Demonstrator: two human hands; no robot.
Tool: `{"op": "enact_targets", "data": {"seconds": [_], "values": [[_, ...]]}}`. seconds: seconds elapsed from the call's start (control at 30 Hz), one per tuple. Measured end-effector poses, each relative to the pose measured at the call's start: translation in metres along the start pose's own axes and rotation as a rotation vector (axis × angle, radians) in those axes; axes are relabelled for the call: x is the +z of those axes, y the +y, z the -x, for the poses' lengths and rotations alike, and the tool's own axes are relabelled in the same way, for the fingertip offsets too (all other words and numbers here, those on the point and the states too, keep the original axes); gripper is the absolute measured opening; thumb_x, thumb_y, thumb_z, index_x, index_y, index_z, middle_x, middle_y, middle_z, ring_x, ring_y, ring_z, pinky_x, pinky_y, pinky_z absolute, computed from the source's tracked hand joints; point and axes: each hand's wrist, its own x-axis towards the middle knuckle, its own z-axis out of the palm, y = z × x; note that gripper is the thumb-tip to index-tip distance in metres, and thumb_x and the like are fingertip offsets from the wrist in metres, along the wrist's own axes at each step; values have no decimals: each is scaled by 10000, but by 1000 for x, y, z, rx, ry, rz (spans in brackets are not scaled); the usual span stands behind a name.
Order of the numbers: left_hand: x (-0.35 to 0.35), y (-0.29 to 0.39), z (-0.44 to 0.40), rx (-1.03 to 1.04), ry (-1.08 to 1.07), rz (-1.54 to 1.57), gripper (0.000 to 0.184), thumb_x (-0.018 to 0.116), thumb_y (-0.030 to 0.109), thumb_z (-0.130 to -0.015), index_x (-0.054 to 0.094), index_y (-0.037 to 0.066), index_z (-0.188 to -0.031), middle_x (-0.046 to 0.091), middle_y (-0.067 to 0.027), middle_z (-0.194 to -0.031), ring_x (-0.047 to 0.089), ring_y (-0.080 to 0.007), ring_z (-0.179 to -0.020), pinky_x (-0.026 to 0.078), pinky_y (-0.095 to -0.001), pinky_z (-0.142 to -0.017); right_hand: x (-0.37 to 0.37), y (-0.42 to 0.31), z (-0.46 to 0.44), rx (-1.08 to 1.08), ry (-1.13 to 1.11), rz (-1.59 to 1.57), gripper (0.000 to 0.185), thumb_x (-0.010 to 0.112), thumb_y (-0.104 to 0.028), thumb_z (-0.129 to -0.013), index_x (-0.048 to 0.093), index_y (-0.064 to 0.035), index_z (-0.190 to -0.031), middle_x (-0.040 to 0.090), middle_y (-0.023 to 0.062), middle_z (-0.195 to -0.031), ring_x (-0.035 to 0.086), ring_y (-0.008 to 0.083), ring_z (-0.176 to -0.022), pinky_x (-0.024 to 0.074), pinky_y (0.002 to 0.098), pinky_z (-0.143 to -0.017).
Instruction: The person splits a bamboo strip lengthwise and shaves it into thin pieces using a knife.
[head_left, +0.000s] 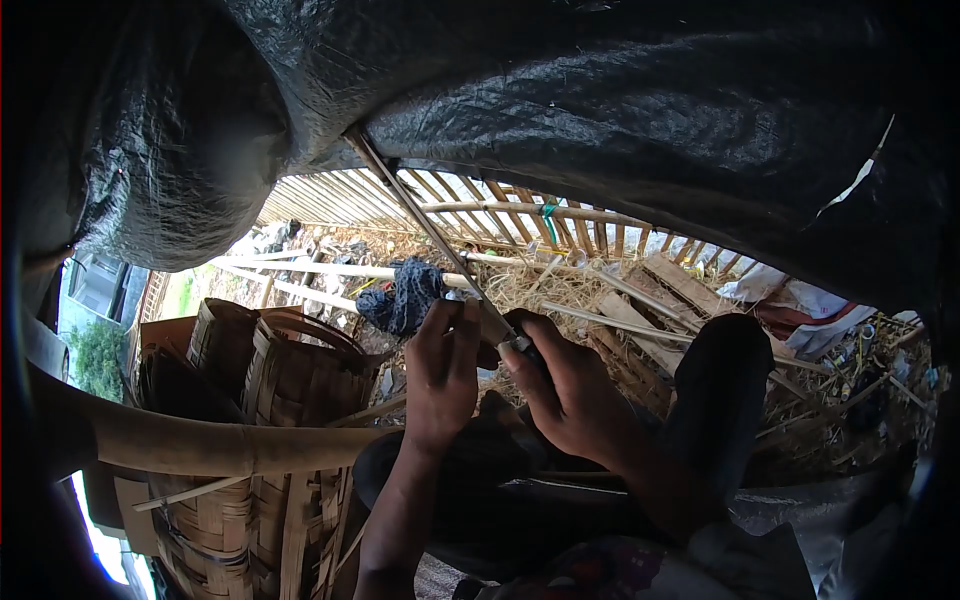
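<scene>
My left hand (443, 365) is in the middle of the view, its fingers pressed together around something I cannot make out. Close beside it on the right, my right hand (565, 385) is wrapped round the dark handle of a knife (494, 322), whose blade points up and left toward my left fingers. A long thin pole (425, 222) slants down from the black sheet to the blade. Just behind my left hand, a dark blue crumpled cloth (405, 297) hangs over a pale bamboo pole (350, 270).
Black plastic sheeting (620, 90) hangs low overhead. Woven bamboo baskets (300, 365) stand left, behind a thick bamboo bar (220, 447). A slatted fence (510, 215) lies beyond straw-covered ground (540, 275). Loose planks (640, 330) and white sacking (805, 305) are at right, near my knee (725, 380).
</scene>
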Motion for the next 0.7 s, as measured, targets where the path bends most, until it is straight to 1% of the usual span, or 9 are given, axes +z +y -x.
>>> {"op": "enact_targets", "data": {"seconds": [0.03, 0.1, 0.13, 0.2, 0.43, 0.5, 0.57, 0.63, 0.7], "values": [[1, 1, 1, 1, -2, 3, 195, 518, 144, -978, 546, -42, -928, 614, -95, -739, 639, -134, -673, 506, -284, -570, 4, 8, 1, 9, -6, 36, 287, 538, -135, -960, 453, 30, -1180, 611, 206, -729, 653, 348, -615, 490, 421, -508], [0, 3, 1, -264, -17, 268, 191, 517, 139, -978, 548, -44, -930, 603, -100, -739, 642, -147, -656, 510, -287, -563, 5, 12, 2, 17, -6, 73, 290, 540, -138, -959, 453, 30, -1179, 610, 206, -730, 654, 349, -618, 492, 422, -512], [0, 3, 0, -263, -18, 265, 191, 517, 139, -978, 548, -44, -930, 603, -100, -739, 642, -147, -656, 510, -287, -563, 5, 12, 2, -24, 16, 81, 295, 544, -137, -956, 450, 29, -1181, 610, 207, -734, 654, 353, -622, 493, 423, -517], [0, 2, -1, 1, 21, 1, 195, 524, 145, -978, 533, -33, -899, 597, -98, -742, 637, -152, -633, 505, -286, -553, 6, 9, 1, -60, 28, 81, 300, 548, -135, -953, 447, 28, -1184, 610, 208, -737, 653, 356, -626, 494, 425, -521], [1, 2, -3, -102, 19, 87, 197, 535, 148, -977, 503, -16, -872, 591, -84, -730, 610, -120, -644, 494, -280, -552, 5, 15, -2, -63, 34, 32, 298, 545, -124, -952, 436, 18, -1189, 606, 203, -734, 643, 370, -622, 482, 443, -525], [1, 2, -1, -295, 24, 301, 200, 533, 159, -984, 501, -13, -885, 590, -69, -736, 575, -90, -666, 482, -259, -587, 6, 13, -2, -87, 37, 13, 294, 540, -122, -954, 436, 17, -1191, 604, 203, -730, 640, 367, -615, 475, 444, -521], [2, -3, -1, -321, 42, 331, 198, 533, 167, -987, 509, -14, -911, 593, -64, -749, 560, -81, -679, 473, -249, -604, 1, 7, -3, 81, -58, -100, 294, 532, -128, -961, 430, 22, -1193, 599, 206, -718, 636, 366, -613, 460, 444, -520], [5, -7, -1, -344, 71, 374, 199, 533, 176, -991, 518, -14, -936, 597, -58, -761, 545, -72, -691, 463, -239, -621, 6, 17, -1, 68, -48, -90, 275, 524, -150, -974, 447, 13, -1181, 591, 184, -700, 618, 307, -558, 429, 407, -500], [8, -12, -4, -332, 76, 442, 208, 543, 186, -990, 534, -21, -1010, 602, -67, -806, 552, -74, -724, 463, -242, -641, 6, 25, -1, 274, -78, -249, 250, 515, -180, -989, 473, -5, -1162, 565, 136, -664, 560, 215, -507, 388, 356, -484]]}}
